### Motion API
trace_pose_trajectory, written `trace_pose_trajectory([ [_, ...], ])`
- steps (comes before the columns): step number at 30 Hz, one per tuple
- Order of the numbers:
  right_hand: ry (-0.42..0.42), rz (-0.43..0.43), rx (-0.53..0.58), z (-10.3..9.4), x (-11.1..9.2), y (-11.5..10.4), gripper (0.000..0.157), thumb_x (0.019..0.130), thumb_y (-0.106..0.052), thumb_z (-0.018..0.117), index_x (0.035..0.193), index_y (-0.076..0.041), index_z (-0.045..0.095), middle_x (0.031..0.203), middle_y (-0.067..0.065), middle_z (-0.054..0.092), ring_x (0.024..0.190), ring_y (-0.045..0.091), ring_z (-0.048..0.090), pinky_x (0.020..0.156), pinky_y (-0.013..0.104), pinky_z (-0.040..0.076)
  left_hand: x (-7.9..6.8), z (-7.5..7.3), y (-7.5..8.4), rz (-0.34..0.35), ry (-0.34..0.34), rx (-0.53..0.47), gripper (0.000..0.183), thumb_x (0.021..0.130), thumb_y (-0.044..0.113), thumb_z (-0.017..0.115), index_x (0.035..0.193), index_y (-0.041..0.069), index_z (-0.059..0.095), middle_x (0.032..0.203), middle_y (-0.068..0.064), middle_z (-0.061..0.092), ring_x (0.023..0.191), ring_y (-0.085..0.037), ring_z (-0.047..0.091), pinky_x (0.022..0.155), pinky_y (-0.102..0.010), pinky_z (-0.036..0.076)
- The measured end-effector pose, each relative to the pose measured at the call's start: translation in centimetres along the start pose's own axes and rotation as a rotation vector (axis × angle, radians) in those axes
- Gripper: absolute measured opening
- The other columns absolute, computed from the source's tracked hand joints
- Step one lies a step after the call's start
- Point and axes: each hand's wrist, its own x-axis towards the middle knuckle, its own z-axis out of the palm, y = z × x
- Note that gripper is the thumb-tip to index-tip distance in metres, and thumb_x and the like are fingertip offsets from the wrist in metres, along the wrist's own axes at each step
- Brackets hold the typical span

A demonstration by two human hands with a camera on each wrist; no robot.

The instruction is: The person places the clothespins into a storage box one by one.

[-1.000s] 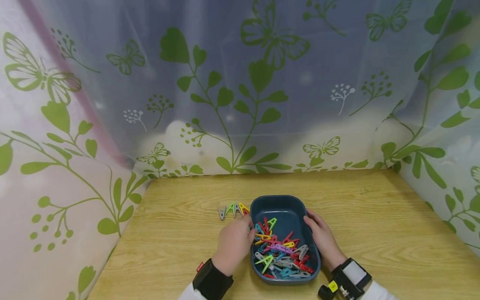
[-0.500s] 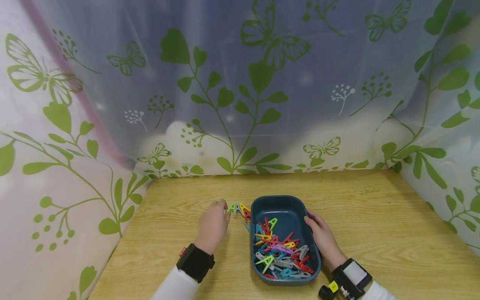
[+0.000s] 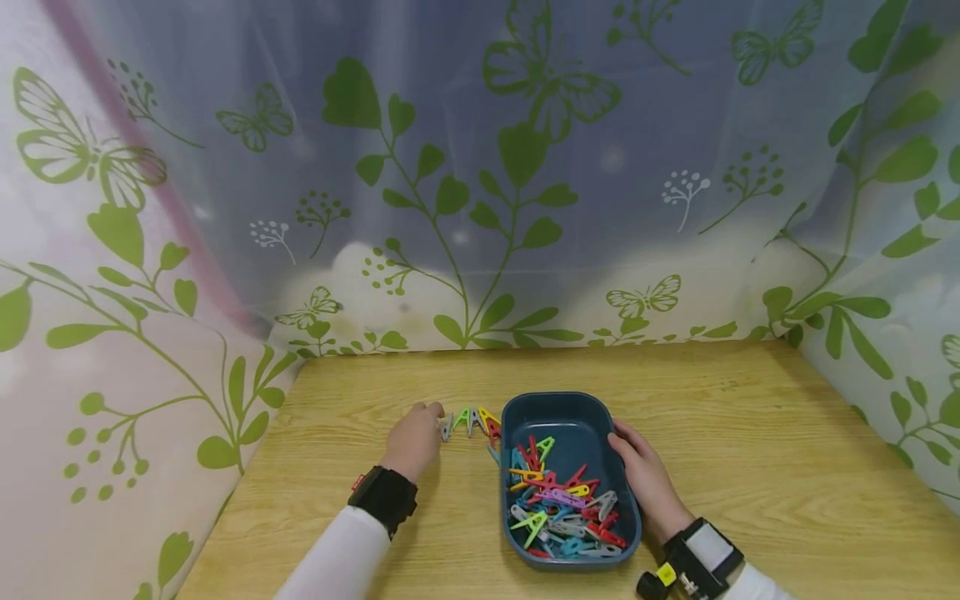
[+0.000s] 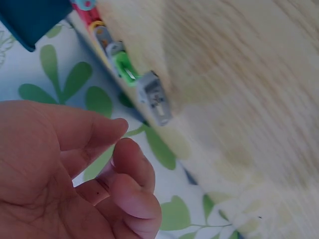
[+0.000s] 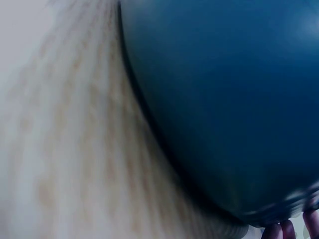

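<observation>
My left hand (image 3: 414, 440) is just left of a grey clothespin (image 3: 447, 428) standing on the table at the left end of a short row. In the left wrist view its fingers are loosely bent, thumb close to the fingertips, with nothing between them; the grey clothespin (image 4: 154, 98) stands apart from them. Beside that one come a green clothespin (image 3: 462, 418), another grey, a yellow and a red one. My right hand (image 3: 651, 475) holds the right side of a dark blue plastic box (image 3: 558, 397), which has many mixed-colour clothespins (image 3: 562, 497) heaped inside.
A blue clothespin (image 3: 493, 454) lies against the box's left wall. The wooden table (image 3: 345, 392) ends at patterned curtains (image 3: 420, 208) at the back and sides. Black straps sit on both wrists.
My left hand moved from the box's left rim out to the left end of the row, then slightly further left, leaving the grey clothespin standing there. The right hand and the box stayed put.
</observation>
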Motion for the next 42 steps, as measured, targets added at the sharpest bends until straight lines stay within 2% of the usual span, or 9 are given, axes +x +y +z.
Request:
trace_pose_trajectory([
  [6,-0.009,-0.009,0.012,-0.1,0.0,0.1,0.062,0.111,-0.041,0.043,0.161,-0.008,0.026,0.168,0.019,0.025,0.152,0.039,0.03,0.123,0.057,0.025,0.3,0.4,-0.5,-0.014,-0.01,-0.01,0.03,0.093,-0.01,0.062,0.118,0.005,0.069,0.107,-0.019,0.062,0.058,-0.016,0.046,0.048,-0.028,0.038],
  [15,0.004,-0.01,0.003,0.0,0.0,0.1,0.061,0.111,-0.041,0.043,0.16,-0.008,0.028,0.166,0.019,0.028,0.151,0.039,0.033,0.122,0.057,0.028,0.9,1.1,-1.2,-0.021,0.005,0.043,0.028,0.095,-0.012,0.059,0.112,0.006,0.073,0.105,-0.017,0.062,0.066,-0.019,0.055,0.059,-0.038,0.053],
  [25,0.003,-0.007,0.006,0.0,-0.1,-0.1,0.062,0.11,-0.042,0.044,0.16,-0.008,0.028,0.167,0.019,0.027,0.152,0.039,0.031,0.123,0.057,0.026,1.0,1.5,-1.3,0.009,0.043,0.071,0.017,0.094,-0.01,0.063,0.095,0.006,0.068,0.091,-0.011,0.055,0.063,-0.018,0.05,0.053,-0.035,0.047],
  [30,0.006,-0.002,0.004,0.1,-0.2,-0.1,0.061,0.111,-0.041,0.043,0.16,-0.008,0.029,0.166,0.02,0.028,0.151,0.039,0.031,0.123,0.058,0.026,0.8,1.5,-1.0,0.02,0.055,0.094,0.019,0.093,-0.011,0.064,0.086,0.007,0.063,0.086,-0.009,0.052,0.061,-0.017,0.047,0.052,-0.034,0.044],
  [42,0.003,0.001,0.023,0.0,-0.1,0.0,0.062,0.11,-0.042,0.044,0.16,-0.008,0.028,0.166,0.019,0.027,0.151,0.039,0.032,0.123,0.058,0.026,0.6,1.5,-0.9,0.05,0.043,0.135,0.016,0.092,-0.008,0.068,0.087,0.007,0.068,0.084,-0.007,0.055,0.063,-0.015,0.048,0.055,-0.032,0.046],
])
